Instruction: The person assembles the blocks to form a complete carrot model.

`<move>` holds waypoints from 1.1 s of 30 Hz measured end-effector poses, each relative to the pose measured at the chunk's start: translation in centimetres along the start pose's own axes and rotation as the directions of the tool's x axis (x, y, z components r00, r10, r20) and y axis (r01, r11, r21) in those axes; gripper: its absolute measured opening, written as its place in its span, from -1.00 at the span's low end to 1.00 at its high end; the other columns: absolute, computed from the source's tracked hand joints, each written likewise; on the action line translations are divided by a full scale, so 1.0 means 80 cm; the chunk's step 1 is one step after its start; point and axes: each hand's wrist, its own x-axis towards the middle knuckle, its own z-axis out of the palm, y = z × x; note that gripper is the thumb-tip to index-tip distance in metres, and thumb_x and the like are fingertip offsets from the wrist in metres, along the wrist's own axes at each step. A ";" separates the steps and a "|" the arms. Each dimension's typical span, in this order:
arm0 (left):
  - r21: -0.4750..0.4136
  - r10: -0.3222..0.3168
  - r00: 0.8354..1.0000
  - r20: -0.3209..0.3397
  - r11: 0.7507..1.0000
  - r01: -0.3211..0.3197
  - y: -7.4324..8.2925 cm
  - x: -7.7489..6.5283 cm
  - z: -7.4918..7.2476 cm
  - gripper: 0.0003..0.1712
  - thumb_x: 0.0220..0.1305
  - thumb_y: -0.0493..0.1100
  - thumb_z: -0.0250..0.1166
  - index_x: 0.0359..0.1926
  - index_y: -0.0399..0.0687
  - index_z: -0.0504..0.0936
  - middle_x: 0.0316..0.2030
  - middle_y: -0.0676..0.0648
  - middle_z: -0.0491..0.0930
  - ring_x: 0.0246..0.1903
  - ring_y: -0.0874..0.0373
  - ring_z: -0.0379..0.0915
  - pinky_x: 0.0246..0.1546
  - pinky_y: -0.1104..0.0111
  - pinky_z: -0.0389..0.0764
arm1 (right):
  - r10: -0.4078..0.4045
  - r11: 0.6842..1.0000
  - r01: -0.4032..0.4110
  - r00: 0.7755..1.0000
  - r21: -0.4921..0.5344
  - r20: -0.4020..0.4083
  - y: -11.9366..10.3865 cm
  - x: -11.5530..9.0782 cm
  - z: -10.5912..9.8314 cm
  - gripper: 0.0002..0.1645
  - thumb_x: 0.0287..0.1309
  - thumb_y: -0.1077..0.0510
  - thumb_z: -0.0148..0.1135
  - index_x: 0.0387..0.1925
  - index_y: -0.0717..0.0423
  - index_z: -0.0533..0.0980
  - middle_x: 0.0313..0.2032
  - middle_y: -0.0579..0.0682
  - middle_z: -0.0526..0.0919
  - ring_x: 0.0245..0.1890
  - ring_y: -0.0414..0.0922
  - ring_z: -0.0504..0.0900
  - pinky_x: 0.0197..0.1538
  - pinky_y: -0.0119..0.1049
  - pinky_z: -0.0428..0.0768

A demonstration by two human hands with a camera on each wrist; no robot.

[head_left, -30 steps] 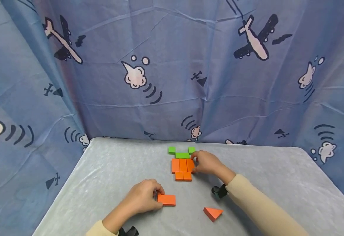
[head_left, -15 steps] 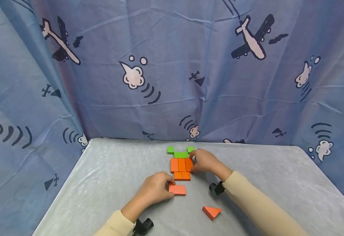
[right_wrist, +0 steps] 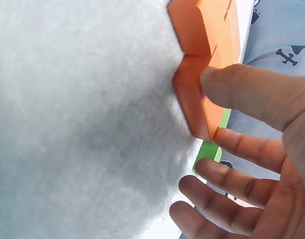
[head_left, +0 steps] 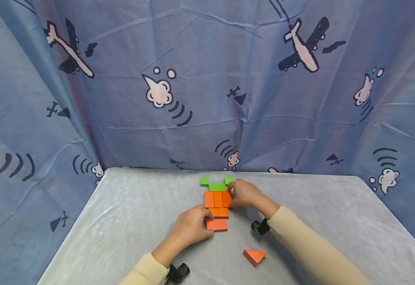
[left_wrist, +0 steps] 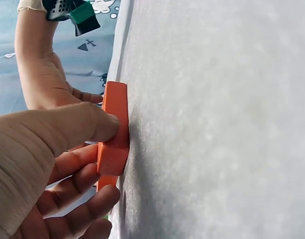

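Observation:
My left hand [head_left: 191, 225] pinches a flat orange rectangular block [head_left: 217, 225] between thumb and fingers. In the left wrist view the thumb presses one long face of this block [left_wrist: 114, 157]. It lies just in front of two smaller orange blocks [head_left: 223, 213]; whether they touch I cannot tell. Behind those, three upright-set orange blocks [head_left: 217, 199] stand side by side. My right hand [head_left: 246, 194] holds the rightmost one [head_left: 226, 198], thumb at its near end and index finger at its far end. In the right wrist view the other fingers hang off this block [right_wrist: 192, 112].
A green bar [head_left: 217, 187] lies behind the orange row, with green cubes [head_left: 204, 181] at its two back corners. An orange triangular block [head_left: 254, 257] lies nearer, to the right. The pale cloth-covered table [head_left: 136, 213] ends at a blue patterned curtain [head_left: 193, 150].
My left hand has slid the orange block forward and to the right, up close to the two smaller orange blocks. The right hand has stayed at the rightmost block.

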 end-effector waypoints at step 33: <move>0.050 0.000 0.994 -0.107 0.999 0.005 0.010 0.003 0.008 -0.78 -0.16 -0.09 0.50 -0.39 0.11 0.69 -0.46 0.19 0.50 -0.53 0.40 0.33 -0.51 0.48 0.41 | -0.162 0.974 0.193 0.959 0.117 -0.231 0.007 -0.083 0.009 -0.65 0.04 0.09 0.39 -0.09 0.05 0.59 -0.20 -0.04 0.66 -0.26 -0.10 0.60 -0.23 -0.25 0.58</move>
